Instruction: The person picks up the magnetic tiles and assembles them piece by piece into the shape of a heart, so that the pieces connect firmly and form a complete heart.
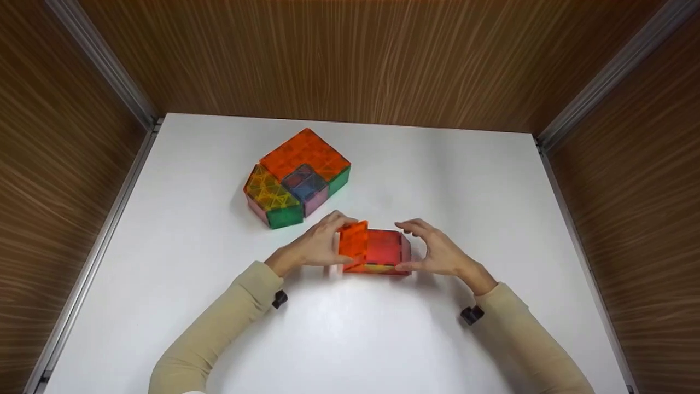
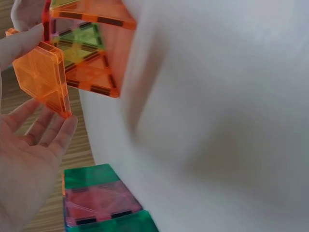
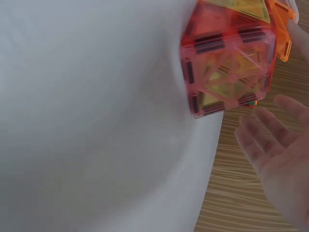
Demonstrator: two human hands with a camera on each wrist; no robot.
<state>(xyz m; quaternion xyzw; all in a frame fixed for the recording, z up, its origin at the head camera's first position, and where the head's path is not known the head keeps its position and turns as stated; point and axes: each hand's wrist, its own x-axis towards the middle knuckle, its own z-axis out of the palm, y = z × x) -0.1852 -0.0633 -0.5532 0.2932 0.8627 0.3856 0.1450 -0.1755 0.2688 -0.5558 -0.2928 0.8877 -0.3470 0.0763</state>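
A small box of see-through magnetic tiles, with a red top, lies between the two hands on the white table. My left hand pinches an orange square magnetic tile by opposite edges, thumb on the near side. This tile is tilted at the box's left end. In the left wrist view, the box's end beside the tile is uncovered, with green, yellow and orange tiles showing inside. At the right end, my right hand is spread around a pink side tile, its fingers apart from it.
Behind and to the left stands a larger magnetic-tile block, with an orange top, a yellow section, a blue-purple corner and green and pink sides. Wood-grain panels wall the white table at the back and both sides.
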